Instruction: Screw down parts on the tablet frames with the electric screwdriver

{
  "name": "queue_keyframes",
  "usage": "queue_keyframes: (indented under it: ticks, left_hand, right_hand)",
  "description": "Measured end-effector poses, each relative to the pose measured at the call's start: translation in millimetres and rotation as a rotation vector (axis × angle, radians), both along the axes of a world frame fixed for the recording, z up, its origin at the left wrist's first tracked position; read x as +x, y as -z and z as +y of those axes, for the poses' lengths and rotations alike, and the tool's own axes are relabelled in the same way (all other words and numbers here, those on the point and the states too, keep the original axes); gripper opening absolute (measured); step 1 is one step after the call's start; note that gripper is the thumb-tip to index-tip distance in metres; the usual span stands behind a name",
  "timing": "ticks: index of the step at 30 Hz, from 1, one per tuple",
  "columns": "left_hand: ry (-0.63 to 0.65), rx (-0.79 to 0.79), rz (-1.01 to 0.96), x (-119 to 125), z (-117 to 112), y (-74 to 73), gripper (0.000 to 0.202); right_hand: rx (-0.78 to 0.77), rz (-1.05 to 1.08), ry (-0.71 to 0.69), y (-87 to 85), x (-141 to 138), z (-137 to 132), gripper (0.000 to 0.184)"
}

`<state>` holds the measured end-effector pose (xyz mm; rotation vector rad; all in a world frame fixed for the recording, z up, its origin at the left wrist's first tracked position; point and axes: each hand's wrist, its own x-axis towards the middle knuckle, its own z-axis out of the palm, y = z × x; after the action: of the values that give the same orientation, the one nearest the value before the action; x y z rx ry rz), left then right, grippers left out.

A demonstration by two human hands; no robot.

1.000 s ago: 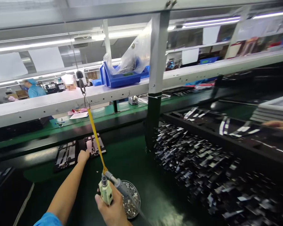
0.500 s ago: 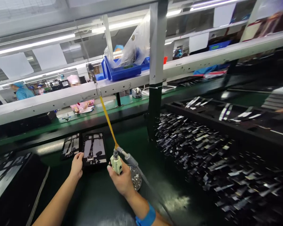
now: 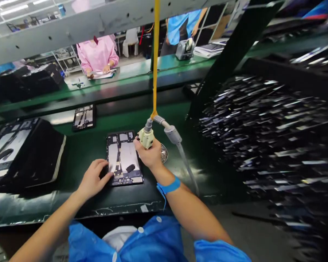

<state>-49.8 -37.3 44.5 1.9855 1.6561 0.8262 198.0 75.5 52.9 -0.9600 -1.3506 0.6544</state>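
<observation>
An opened tablet chassis (image 3: 124, 158) lies flat on the green bench in front of me. My left hand (image 3: 94, 178) rests on its left edge, fingers curled against the frame. My right hand (image 3: 149, 153) is closed round a pale electric screwdriver (image 3: 146, 137), held upright over the chassis's right edge. A yellow strap (image 3: 155, 58) runs straight up from the screwdriver, and a grey cable (image 3: 177, 145) leaves it to the right. A round dish of small screws (image 3: 164, 153) sits just behind my right hand.
A second chassis (image 3: 84, 117) lies farther back on the belt. A black tray with boards (image 3: 19, 153) stands at left. Blurred stacks of small parts (image 3: 262, 120) fill the right. A black post (image 3: 221, 58) rises behind. A person in pink (image 3: 97, 54) works across the line.
The view has tilted down and nearer. My left hand has drawn the chassis toward me. My right hand with the screwdriver now sits over the chassis's right edge.
</observation>
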Motion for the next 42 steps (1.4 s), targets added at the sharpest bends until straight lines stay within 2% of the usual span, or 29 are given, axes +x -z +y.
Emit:
queue_keyframes:
  ticks: [2, 3, 5, 7, 10, 15, 17, 23, 26, 29, 33, 37, 42]
  left_hand:
    - [0.218, 0.039, 0.212, 4, 2, -9.6, 0.031]
    - [0.281, 0.038, 0.282, 8, 4, -12.2, 0.028]
    - [0.33, 0.043, 0.368, 14, 9, -13.3, 0.02]
    - [0.339, 0.047, 0.371, 18, 13, -11.1, 0.014]
    - [0.317, 0.04, 0.274, 21, 15, -7.5, 0.01]
    - [0.212, -0.062, 0.031, 32, 5, -8.1, 0.009]
    - [0.227, -0.045, -0.023, 38, 0, -6.5, 0.01]
    - [0.407, 0.309, 0.122, 41, -10, 15.6, 0.02]
    - [0.464, 0.383, 0.146, 35, -11, 24.6, 0.033]
    - [0.481, 0.442, 0.133, 31, -10, 28.1, 0.034]
    - [0.462, 0.469, 0.146, 32, -9, 29.2, 0.033]
    - [0.424, 0.421, 0.184, 35, -14, 28.8, 0.031]
    - [0.278, 0.344, 0.253, 37, -23, 31.1, 0.026]
  right_hand:
    - [-0.011, 0.004, -0.003, 2.6, 0, 1, 0.021]
    - [-0.02, 0.009, -0.002, 3.9, 0, 1, 0.022]
    - [-0.036, 0.019, -0.002, 5.7, 1, 3, 0.024]
    - [-0.044, 0.028, -0.004, 6.2, 1, 4, 0.023]
    - [-0.041, 0.034, -0.006, 4.7, 1, 3, 0.023]
    - [-0.025, 0.02, -0.008, 1.5, 2, 1, 0.021]
    - [-0.013, 0.016, -0.005, 0.3, 2, 0, 0.02]
    - [-0.003, 0.012, -0.009, -2.3, 1, -2, 0.018]
    - [-0.011, 0.005, -0.011, -2.8, 1, -3, 0.018]
    - [-0.009, -0.007, -0.009, -3.2, 1, -3, 0.017]
    - [-0.013, -0.018, -0.006, -3.3, 2, -3, 0.018]
    - [-0.029, -0.015, -0.005, -2.7, 2, -4, 0.019]
    - [-0.074, 0.0, 0.006, -2.9, 5, -4, 0.022]
